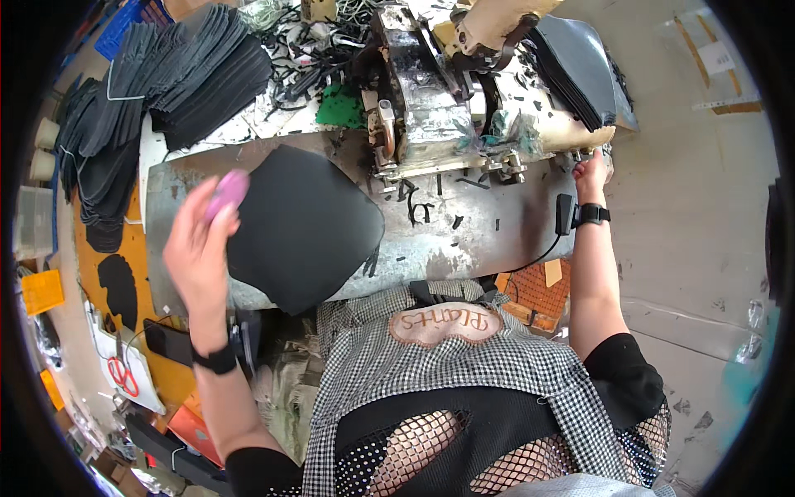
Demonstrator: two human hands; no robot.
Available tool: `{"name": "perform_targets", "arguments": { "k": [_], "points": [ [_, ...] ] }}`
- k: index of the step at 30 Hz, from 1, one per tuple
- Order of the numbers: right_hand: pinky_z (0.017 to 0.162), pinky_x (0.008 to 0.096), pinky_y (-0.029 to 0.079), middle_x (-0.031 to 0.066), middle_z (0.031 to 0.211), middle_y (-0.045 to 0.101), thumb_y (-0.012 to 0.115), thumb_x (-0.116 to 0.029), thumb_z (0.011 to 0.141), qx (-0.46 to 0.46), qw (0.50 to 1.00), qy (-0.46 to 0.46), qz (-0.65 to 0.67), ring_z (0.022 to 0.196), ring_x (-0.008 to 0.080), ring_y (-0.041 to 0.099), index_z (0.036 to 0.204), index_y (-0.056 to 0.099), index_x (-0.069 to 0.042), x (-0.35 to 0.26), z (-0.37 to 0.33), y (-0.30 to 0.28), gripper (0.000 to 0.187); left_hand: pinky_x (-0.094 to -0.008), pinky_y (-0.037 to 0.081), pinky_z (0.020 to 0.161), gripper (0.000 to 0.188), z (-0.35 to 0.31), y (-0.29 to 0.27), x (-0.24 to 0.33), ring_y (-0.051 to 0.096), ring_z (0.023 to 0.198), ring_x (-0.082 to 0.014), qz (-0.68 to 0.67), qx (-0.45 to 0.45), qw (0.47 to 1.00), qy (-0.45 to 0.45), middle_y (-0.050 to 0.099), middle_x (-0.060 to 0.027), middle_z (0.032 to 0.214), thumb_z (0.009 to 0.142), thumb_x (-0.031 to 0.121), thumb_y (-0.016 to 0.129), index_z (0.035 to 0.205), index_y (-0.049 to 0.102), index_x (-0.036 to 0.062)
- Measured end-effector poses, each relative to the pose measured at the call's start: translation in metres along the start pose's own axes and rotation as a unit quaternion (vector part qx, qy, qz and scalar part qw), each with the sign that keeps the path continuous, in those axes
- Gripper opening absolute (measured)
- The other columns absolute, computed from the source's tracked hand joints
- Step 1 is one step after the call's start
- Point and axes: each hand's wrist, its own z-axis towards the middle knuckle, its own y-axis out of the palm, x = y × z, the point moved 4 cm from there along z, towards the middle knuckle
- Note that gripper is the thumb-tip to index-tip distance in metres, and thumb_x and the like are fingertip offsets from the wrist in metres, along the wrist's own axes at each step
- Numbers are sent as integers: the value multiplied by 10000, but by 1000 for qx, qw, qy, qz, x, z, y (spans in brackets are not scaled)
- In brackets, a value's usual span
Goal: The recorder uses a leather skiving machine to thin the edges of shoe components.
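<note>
My left hand [199, 253] is raised over the left part of the metal worktop, its fingers closed round a small pink-purple oval block [228, 194]. What the block is made of, I cannot tell. Beneath and beside that hand lies a stack of black sheet pieces [306, 224] with rounded corners, reaching over the front edge of the worktop. My right hand [590, 176] is stretched out to the right end of the machine [435, 99], its fingers curled against small metal fittings there. Whatever those fingers grip is hidden.
Bundles of black cut pieces [211, 70] are piled at the far left, beside a heap of scraps. Another black stack [571, 66] leans behind the machine's right end. Black offcuts litter the metal worktop [447, 257]. Red-handled scissors [122, 377] lie at lower left.
</note>
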Motion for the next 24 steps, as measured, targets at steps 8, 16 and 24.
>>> {"name": "perform_targets", "arguments": {
  "k": [8,16,24],
  "points": [
    [392,304,306,13,523,380,522,-342,882,47,994,-47,-84,393,158,371,716,452,-130,-3,-6,29,279,-237,455,558,208,114,111,-27,570,589,-72,-26,-182,974,132,645,-32,695,778,119,697,963,674,26],
    [410,299,158,-24,482,231,435,-399,916,-29,974,136,-180,391,143,168,587,364,-179,14,6,-2,403,-312,491,579,192,149,184,-46,642,576,-204,105,-271,953,83,669,-98,644,664,257,783,773,747,104],
    [399,284,141,-35,474,234,498,-381,885,11,977,153,-151,383,128,186,576,354,-177,10,-13,5,398,-327,514,732,337,166,264,-62,662,826,-249,243,-422,871,68,696,-90,939,702,344,712,966,727,136]
  ]
}}
